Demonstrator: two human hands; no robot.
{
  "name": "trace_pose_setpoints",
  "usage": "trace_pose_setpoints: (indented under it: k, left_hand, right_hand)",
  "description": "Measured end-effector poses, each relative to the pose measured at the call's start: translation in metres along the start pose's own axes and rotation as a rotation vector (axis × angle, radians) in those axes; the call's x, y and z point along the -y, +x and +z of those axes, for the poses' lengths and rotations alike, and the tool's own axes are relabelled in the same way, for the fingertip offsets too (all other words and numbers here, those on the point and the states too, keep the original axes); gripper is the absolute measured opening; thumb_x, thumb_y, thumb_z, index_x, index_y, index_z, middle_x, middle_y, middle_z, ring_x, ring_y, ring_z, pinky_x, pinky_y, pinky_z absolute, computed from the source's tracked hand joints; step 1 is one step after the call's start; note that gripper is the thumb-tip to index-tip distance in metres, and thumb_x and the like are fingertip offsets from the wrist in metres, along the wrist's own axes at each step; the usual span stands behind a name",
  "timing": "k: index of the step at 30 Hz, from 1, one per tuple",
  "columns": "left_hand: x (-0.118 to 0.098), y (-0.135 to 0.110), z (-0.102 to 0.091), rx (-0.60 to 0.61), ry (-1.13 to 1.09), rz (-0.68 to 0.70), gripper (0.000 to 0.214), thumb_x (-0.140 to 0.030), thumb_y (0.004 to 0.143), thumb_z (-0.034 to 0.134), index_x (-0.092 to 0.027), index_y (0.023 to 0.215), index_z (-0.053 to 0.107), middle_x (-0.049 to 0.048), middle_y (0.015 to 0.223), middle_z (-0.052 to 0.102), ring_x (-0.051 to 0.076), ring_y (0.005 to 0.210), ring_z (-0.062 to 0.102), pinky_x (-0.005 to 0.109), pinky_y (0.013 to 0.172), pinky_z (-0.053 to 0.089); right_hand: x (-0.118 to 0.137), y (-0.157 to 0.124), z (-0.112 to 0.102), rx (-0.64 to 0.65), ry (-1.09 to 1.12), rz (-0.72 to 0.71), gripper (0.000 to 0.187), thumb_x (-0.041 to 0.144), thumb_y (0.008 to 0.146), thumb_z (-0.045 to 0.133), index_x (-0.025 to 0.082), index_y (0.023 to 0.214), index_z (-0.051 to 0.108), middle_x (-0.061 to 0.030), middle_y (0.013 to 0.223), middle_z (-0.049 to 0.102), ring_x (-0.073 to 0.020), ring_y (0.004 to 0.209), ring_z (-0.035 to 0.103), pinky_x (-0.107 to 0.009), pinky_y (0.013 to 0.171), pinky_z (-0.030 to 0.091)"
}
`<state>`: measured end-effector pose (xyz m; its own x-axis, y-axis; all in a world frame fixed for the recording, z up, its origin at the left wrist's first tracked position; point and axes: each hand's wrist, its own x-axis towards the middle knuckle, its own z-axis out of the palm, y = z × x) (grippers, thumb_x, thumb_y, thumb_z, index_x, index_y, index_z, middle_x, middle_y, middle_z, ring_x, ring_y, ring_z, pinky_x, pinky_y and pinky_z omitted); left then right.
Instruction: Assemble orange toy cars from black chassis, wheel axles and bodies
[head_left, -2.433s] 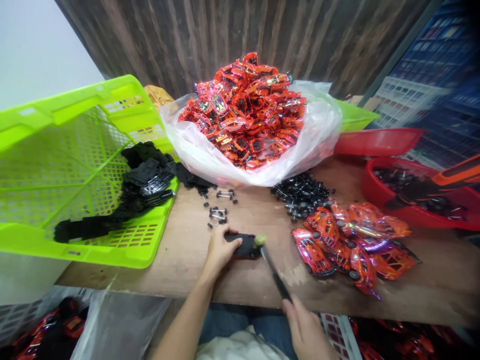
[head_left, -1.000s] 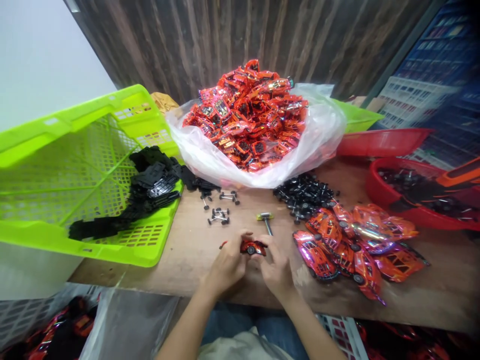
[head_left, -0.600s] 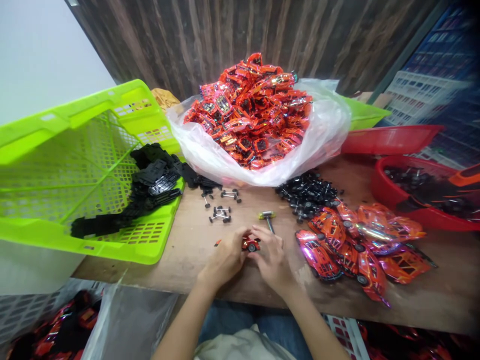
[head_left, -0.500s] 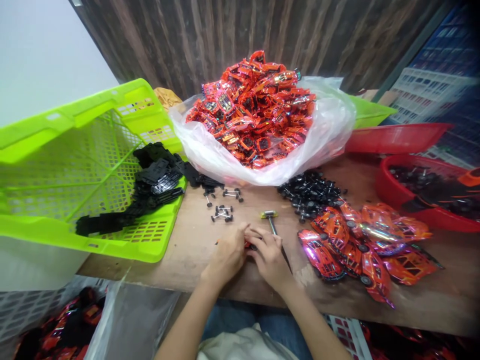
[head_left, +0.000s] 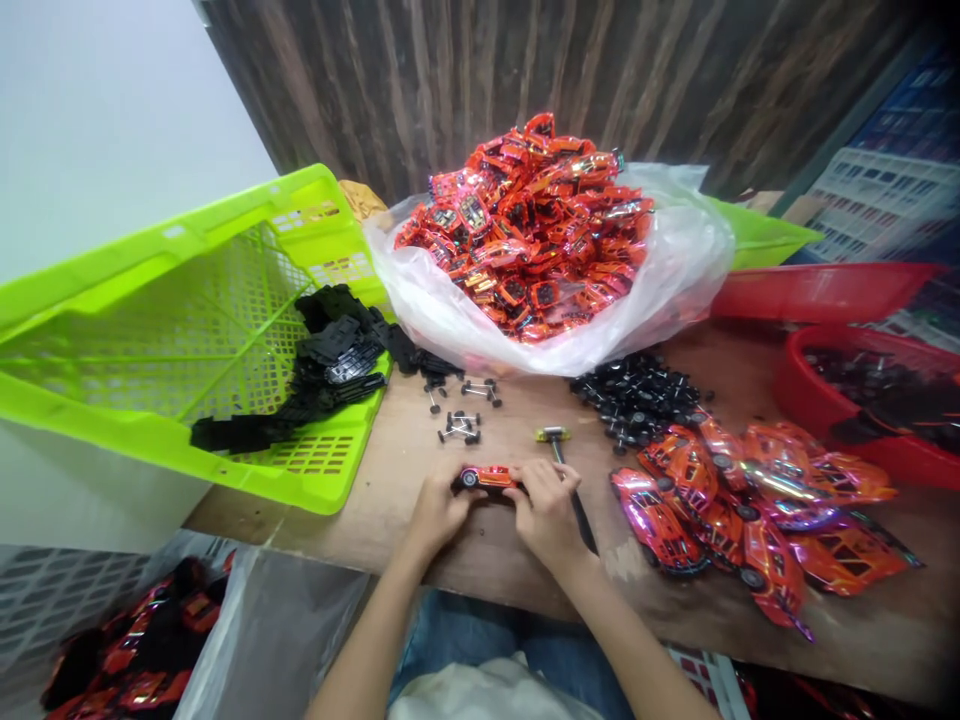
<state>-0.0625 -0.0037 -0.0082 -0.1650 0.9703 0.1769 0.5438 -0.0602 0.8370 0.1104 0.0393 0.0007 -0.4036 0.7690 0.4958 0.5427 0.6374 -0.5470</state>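
Orange car, one, between two hands, one hammer nearby

Brown wooden table, with a pale scuffed patch toward the front edge. Left: a green crate on its side, resting partly on the tabletop; black plastic plates extend from its mouth onto the wood. Back centre: an open, filled plastic bag. In front of it: several loose axles, a hammer lying flat, and a heap of black wheels. Right: overlapping orange toy cars; behind these, a red bowl.
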Motion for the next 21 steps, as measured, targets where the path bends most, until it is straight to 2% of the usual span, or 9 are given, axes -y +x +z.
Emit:
trace_pose_setpoints:
  k: [3, 6, 9, 12, 16, 19, 21]
  left_hand:
    - [-0.016, -0.008, -0.001, -0.026, -0.047, 0.114, 0.020, -0.012, 0.076, 0.061, -0.018, 0.095, 0.061, 0.0045, 0.090, 0.062, 0.018, 0.087, 0.060, 0.030, 0.076, 0.049]
    - [-0.033, -0.010, 0.000, 0.016, -0.011, 0.247, 0.036, -0.002, 0.073, 0.056, -0.020, 0.103, 0.059, 0.0062, 0.100, 0.060, 0.019, 0.099, 0.057, 0.031, 0.084, 0.048]
    - [-0.043, -0.007, 0.005, 0.053, 0.010, 0.320, 0.046, 0.004, 0.069, 0.053, -0.020, 0.108, 0.056, 0.0067, 0.107, 0.060, 0.019, 0.104, 0.056, 0.033, 0.089, 0.047]
    - [-0.044, -0.004, 0.013, 0.046, 0.020, 0.351, 0.045, 0.001, 0.070, 0.054, -0.019, 0.110, 0.055, 0.0083, 0.110, 0.061, 0.020, 0.105, 0.057, 0.035, 0.091, 0.048]
    - [-0.041, -0.005, 0.024, 0.031, 0.065, 0.424, 0.041, 0.000, 0.073, 0.050, -0.019, 0.108, 0.056, 0.0084, 0.108, 0.064, 0.021, 0.103, 0.058, 0.039, 0.093, 0.047]
    - [-0.045, -0.004, 0.035, -0.055, 0.059, 0.467, 0.037, -0.003, 0.076, 0.049, -0.020, 0.109, 0.056, 0.0082, 0.104, 0.065, 0.021, 0.099, 0.060, 0.039, 0.090, 0.049]
    - [-0.055, -0.001, 0.045, -0.134, 0.011, 0.491, 0.036, -0.005, 0.080, 0.047, -0.021, 0.112, 0.055, 0.0086, 0.107, 0.064, 0.021, 0.103, 0.059, 0.039, 0.091, 0.049]
  right_hand:
    - [0.009, -0.005, -0.013, 0.055, 0.019, 0.024, 0.026, 0.015, 0.083, 0.053, 0.021, 0.108, 0.055, -0.0085, 0.113, 0.063, -0.0246, 0.114, 0.051, -0.043, 0.096, 0.024]
    - [0.016, -0.009, -0.026, 0.113, 0.129, -0.014, 0.038, 0.021, 0.086, 0.053, 0.023, 0.123, 0.046, -0.0100, 0.125, 0.057, -0.0230, 0.118, 0.049, -0.041, 0.096, 0.031]
    - [0.017, -0.012, -0.032, 0.054, 0.203, -0.031, 0.031, 0.026, 0.088, 0.054, 0.024, 0.118, 0.049, -0.0082, 0.117, 0.061, -0.0213, 0.113, 0.054, -0.038, 0.095, 0.037]
    - [0.012, -0.015, -0.032, -0.023, 0.204, -0.031, 0.032, 0.029, 0.087, 0.057, 0.024, 0.117, 0.050, -0.0089, 0.115, 0.063, -0.0233, 0.111, 0.056, -0.040, 0.092, 0.042]
    - [0.011, -0.016, -0.030, -0.153, 0.138, -0.120, 0.026, 0.018, 0.087, 0.053, 0.025, 0.112, 0.051, -0.0085, 0.107, 0.067, -0.0252, 0.104, 0.062, -0.043, 0.085, 0.049]
    - [0.014, -0.011, -0.038, -0.189, 0.077, -0.178, 0.031, 0.012, 0.087, 0.051, 0.024, 0.116, 0.049, -0.0088, 0.103, 0.068, -0.0248, 0.100, 0.064, -0.042, 0.081, 0.051]
    - [0.011, -0.006, -0.054, -0.170, 0.021, -0.220, 0.034, 0.009, 0.087, 0.048, 0.024, 0.117, 0.050, -0.0088, 0.107, 0.067, -0.0238, 0.104, 0.063, -0.042, 0.083, 0.052]
